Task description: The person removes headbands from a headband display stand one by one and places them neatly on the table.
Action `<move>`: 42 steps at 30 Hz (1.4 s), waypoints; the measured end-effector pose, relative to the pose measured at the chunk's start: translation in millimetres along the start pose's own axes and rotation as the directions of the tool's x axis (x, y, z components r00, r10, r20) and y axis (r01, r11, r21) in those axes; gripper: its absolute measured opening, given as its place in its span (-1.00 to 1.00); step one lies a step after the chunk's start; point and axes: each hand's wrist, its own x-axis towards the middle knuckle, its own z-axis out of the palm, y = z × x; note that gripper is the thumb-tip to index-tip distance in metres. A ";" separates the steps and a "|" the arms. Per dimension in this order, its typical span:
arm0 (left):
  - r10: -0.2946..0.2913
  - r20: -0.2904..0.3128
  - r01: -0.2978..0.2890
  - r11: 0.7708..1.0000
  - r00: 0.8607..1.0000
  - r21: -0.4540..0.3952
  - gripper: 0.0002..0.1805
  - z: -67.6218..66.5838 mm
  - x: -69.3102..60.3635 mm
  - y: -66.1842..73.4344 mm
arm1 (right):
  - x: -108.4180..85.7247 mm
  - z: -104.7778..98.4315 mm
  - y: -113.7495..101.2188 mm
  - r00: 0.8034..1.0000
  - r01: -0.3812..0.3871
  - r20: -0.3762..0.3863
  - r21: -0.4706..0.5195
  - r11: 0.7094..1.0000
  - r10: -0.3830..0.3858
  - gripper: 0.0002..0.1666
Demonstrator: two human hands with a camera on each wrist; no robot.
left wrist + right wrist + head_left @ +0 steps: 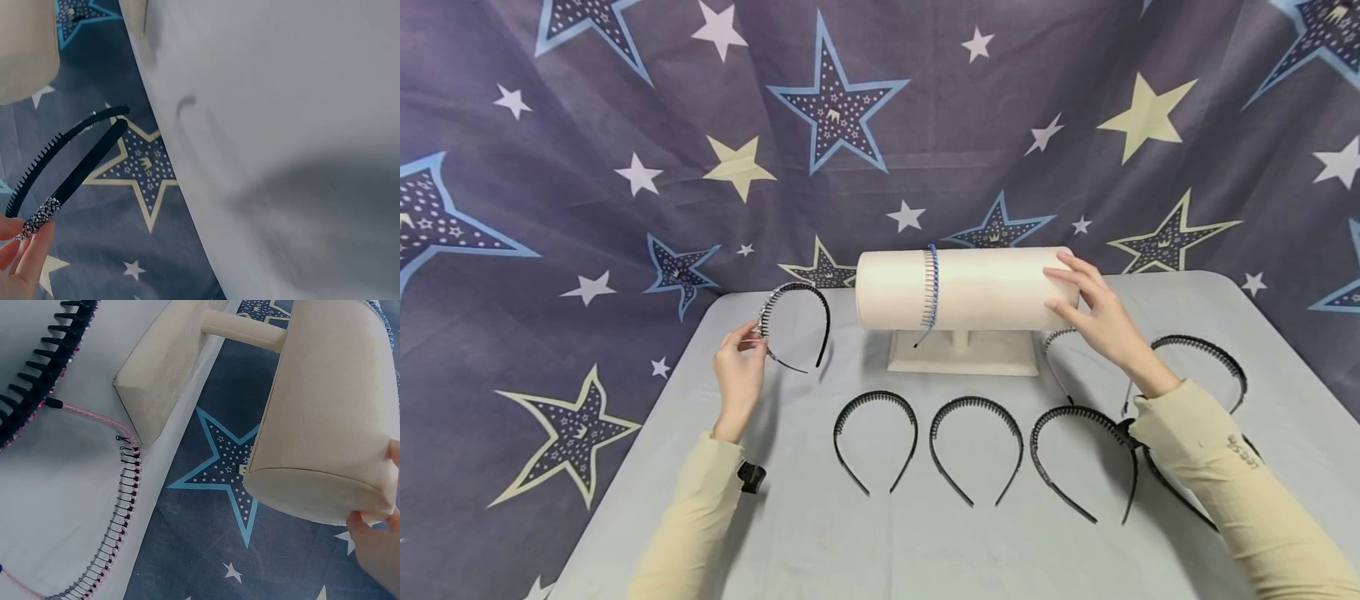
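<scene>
My left hand [741, 375] pinches a black toothed headband [826, 321] by its side, holding it upright at the left of the stand. Silvery stones cover the pinched part of that headband [42, 215] in the left wrist view. Spread fingers of my right hand [1097, 312] rest on the right end of a cream display roll [992, 287], which is mounted on a flat base [962, 354]. The right wrist view shows the thumb of this hand [378, 550] at the rim of the roll's end. A blue beaded headband [932, 287] sits around the roll, left of its middle.
Dark headbands lie in a front row: one at left [876, 394], one in the middle [976, 401], another at right [1075, 410]. More lie under my right forearm, including a thin pink one [131, 481]. A star-patterned cloth [925, 125] hangs behind the grey-white table [820, 542].
</scene>
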 end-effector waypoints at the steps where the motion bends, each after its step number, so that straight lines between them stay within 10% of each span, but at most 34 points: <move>1: 0.006 0.002 -0.006 1.000 1.000 0.006 -0.70 -1.9 0.1 -1.1 | 0.1 0.0 0.0 1.000 0.000 0.000 0.000 1.000 0.000 -0.57; 22: 0.001 0.132 -0.025 0.984 0.991 0.178 -0.72 -32.9 -2.4 -20.9 | 0.8 0.2 27.0 1.000 0.004 -0.003 -0.003 1.000 -0.004 -0.55; 30: -0.015 0.205 -0.033 0.972 0.979 0.231 -0.72 -40.8 -6.4 -27.3 | 0.0 0.7 1.9 1.000 -0.003 -0.001 -0.016 1.000 0.003 -0.57; 42: -0.033 0.326 -0.077 0.945 0.945 0.319 -0.71 -46.9 -14.6 -38.1 | 1.0 0.0 36.9 1.000 0.000 -0.005 -0.008 1.000 0.000 -0.53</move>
